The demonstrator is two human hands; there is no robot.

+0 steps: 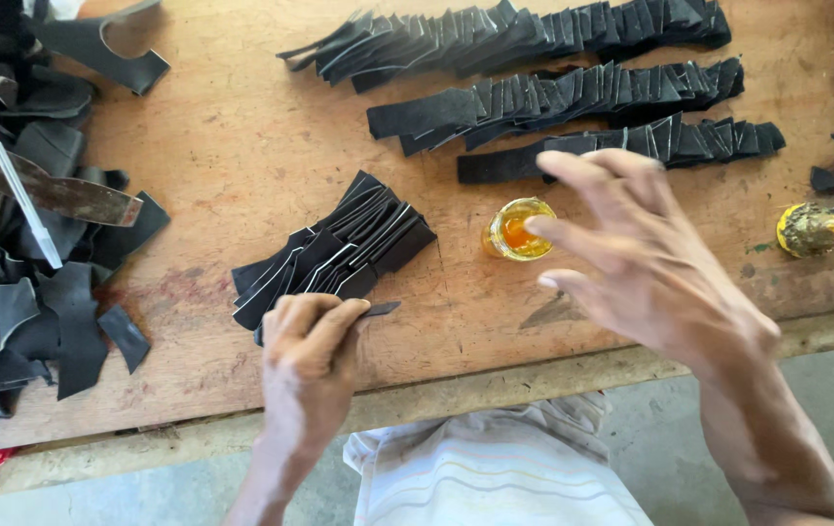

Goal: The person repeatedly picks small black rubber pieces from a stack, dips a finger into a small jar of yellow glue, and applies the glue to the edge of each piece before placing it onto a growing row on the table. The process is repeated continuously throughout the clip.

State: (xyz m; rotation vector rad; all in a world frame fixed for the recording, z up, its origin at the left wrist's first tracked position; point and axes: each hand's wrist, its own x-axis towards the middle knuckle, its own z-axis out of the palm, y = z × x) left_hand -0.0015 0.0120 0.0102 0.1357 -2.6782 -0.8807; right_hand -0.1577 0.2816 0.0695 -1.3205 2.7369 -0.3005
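A small round glue pot [517, 230] with amber-yellow contents stands open on the wooden table [241, 146], near the front edge. Further right lies a yellow tube-like container [812, 229] (crusted with dried residue). No labels, signs or screens show.

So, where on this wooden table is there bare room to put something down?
Bare wood lies between the scrap heap and the fanned stack, reaching up to the three strip rows. Around the glue jar and right hand it is crowded.

Even soft daylight on my feed, no glare; faint shadows on desk [241, 146]; right hand [650, 273] slightly motion-blurred, rest sharp.
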